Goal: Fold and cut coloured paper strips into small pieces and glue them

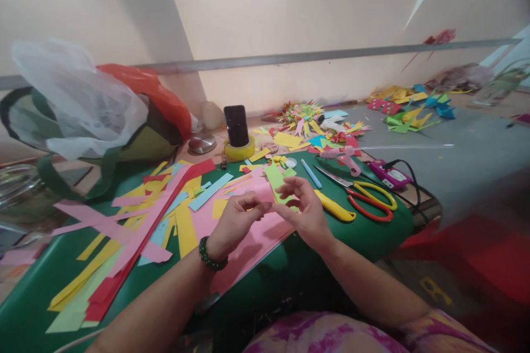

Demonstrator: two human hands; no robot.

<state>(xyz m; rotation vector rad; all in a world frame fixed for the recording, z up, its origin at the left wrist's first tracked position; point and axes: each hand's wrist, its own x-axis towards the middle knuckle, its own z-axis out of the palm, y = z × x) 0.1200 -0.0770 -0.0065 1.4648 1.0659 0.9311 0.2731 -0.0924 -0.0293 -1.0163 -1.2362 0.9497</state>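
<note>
My left hand and my right hand meet over a green cutting mat, both pinching a small pink paper strip between the fingertips. A light green strip lies just behind the fingers. A large pink paper sheet lies under both hands. A beaded green bracelet is on my left wrist.
Several pink, yellow, red and blue paper strips litter the mat's left. At right lie a yellow utility knife, red-yellow scissors, a pink glue gun. A phone stands in a tape roll. A bag with plastic sits left.
</note>
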